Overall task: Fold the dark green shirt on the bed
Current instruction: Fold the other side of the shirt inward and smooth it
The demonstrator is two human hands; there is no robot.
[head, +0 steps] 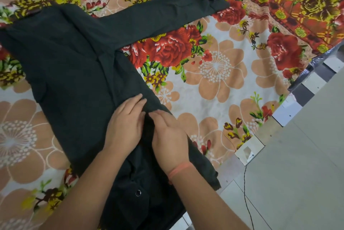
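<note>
A bed (pixel 232 84) covered by a floral sheet (pixel 214 66) in peach, red and white fills most of the view, with a red and yellow patterned cloth (pixel 290 1) lying across its far right corner and a pale tiled floor (pixel 297 164) beside it on the right. The dark green shirt (pixel 70 58) is spread flat across the left and middle of the bed, its near end reaching the bed's edge by the person. One long sleeve (pixel 158 19) stretches away to the upper right, its cuff (pixel 214 1) lying on the sheet near the patterned cloth. Both hands rest on the shirt's right edge, close together: the left hand (pixel 126 123) lies palm down with fingers extended and flat, gripping nothing, while the right hand (pixel 169 136), with a thin orange band (pixel 179 169) around its wrist, presses down just beside it with fingers slightly curled on the fabric. A small metal snap (pixel 138 192) shows on the shirt between the forearms, and a thin black cord (pixel 246 198) trails over the floor.
</note>
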